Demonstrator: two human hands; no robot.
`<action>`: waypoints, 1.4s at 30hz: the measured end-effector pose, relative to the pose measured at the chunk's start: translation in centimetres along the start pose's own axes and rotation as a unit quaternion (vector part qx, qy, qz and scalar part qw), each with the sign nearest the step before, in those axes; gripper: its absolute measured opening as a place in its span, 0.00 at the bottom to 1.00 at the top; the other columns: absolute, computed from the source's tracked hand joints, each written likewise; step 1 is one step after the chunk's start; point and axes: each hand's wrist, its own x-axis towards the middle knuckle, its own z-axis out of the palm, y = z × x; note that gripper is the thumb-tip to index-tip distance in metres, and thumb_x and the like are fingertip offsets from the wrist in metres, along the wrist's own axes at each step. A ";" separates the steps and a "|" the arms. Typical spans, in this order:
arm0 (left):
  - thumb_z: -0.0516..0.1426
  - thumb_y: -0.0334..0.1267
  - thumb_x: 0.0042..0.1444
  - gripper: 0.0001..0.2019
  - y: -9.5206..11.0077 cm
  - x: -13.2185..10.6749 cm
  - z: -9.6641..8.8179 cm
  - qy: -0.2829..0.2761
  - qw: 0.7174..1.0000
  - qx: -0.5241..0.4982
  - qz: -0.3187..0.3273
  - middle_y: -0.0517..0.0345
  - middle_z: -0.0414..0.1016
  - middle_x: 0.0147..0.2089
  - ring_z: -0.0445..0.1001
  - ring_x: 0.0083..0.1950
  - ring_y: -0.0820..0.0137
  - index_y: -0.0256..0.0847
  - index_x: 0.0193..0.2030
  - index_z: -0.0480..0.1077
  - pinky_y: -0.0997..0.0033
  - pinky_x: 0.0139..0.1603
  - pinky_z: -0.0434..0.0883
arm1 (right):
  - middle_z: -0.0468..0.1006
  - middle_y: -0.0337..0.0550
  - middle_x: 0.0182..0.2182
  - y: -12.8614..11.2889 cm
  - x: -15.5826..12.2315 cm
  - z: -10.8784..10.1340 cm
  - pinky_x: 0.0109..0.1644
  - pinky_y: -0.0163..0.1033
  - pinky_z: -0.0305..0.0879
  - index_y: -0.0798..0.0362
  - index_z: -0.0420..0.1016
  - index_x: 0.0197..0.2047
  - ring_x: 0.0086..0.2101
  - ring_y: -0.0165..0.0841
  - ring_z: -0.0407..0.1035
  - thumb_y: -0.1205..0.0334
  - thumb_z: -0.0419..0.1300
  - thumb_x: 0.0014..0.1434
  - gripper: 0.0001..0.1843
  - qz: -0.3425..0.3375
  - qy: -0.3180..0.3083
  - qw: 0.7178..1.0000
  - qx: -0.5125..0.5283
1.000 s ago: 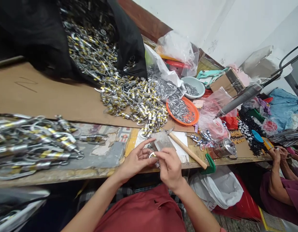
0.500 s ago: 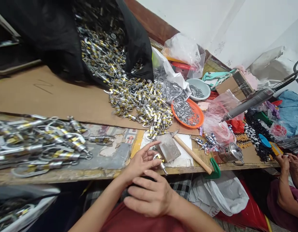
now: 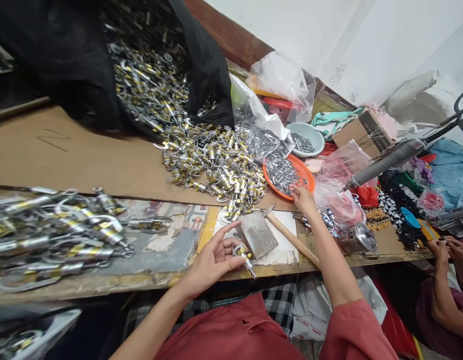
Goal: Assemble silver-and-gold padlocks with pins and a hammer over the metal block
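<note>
My left hand (image 3: 212,260) pinches a small silver and gold metal clasp (image 3: 243,256) at the near edge of the workbench, beside a flat steel block (image 3: 258,235). My right hand (image 3: 303,199) reaches out to the rim of an orange plate (image 3: 306,176) heaped with small silver pins; its fingertips touch the pile and whether they grip anything is hidden. A wooden-handled hammer (image 3: 293,240) lies under my right forearm.
A large heap of clasps (image 3: 212,160) spills from a black bag (image 3: 66,75) onto brown cardboard (image 3: 77,155). More clasps (image 3: 59,235) lie at the left. A white bowl (image 3: 308,137), plastic bags, a steel cup (image 3: 357,240) and another person's hands (image 3: 447,250) are at the right.
My right hand let go of the clasp, dropped towards my lap, then reached forward to the orange plate. My left hand kept the clasp near the bench edge.
</note>
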 end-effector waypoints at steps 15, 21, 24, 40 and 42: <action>0.65 0.34 0.46 0.32 0.0 -0.2 -0.5 -0.022 1.000 0.000 0.011 0.59 0.72 0.38 0.73 0.35 0.73 0.45 0.57 0.58 0.74 0.38 0.70 | 0.70 0.46 0.47 -1.5 2.8 0.9 0.47 0.46 0.67 0.55 0.68 0.49 0.45 0.36 0.68 0.59 0.55 0.62 0.14 0.014 -0.099 0.987 -0.126; 0.64 0.34 0.46 0.30 0.2 -0.3 -0.6 -0.024 0.999 -0.004 0.026 0.57 0.74 0.38 0.72 0.38 0.71 0.44 0.56 0.59 0.77 0.36 0.69 | 0.73 0.48 0.44 -1.7 3.2 0.2 0.46 0.37 0.64 0.53 0.72 0.47 0.45 0.38 0.68 0.76 0.57 0.51 0.20 -0.007 -0.106 0.985 -0.136; 0.63 0.34 0.48 0.29 0.3 -0.3 -0.6 -0.033 0.999 0.002 0.022 0.56 0.74 0.39 0.72 0.39 0.70 0.44 0.57 0.59 0.73 0.40 0.69 | 0.74 0.49 0.42 -2.1 3.4 0.2 0.44 0.37 0.64 0.54 0.72 0.48 0.44 0.40 0.69 0.77 0.58 0.47 0.23 -0.015 -0.113 0.984 -0.138; 0.66 0.37 0.41 0.13 0.5 -0.4 -0.9 0.000 0.994 0.086 -0.061 0.54 0.77 0.36 0.75 0.35 0.67 0.38 0.35 0.74 0.73 0.34 0.71 | 0.78 0.45 0.37 -0.6 3.6 0.2 0.44 0.34 0.64 0.55 0.73 0.48 0.40 0.36 0.71 0.76 0.57 0.48 0.23 -0.033 -0.129 0.986 -0.100; 0.66 0.38 0.41 0.12 0.4 -0.5 -1.0 -0.008 0.995 0.080 -0.056 0.53 0.78 0.37 0.75 0.36 0.66 0.38 0.34 0.76 0.71 0.35 0.72 | 0.78 0.46 0.37 -0.8 3.5 0.4 0.45 0.36 0.64 0.56 0.74 0.48 0.41 0.38 0.71 0.76 0.57 0.47 0.23 -0.027 -0.119 0.987 -0.103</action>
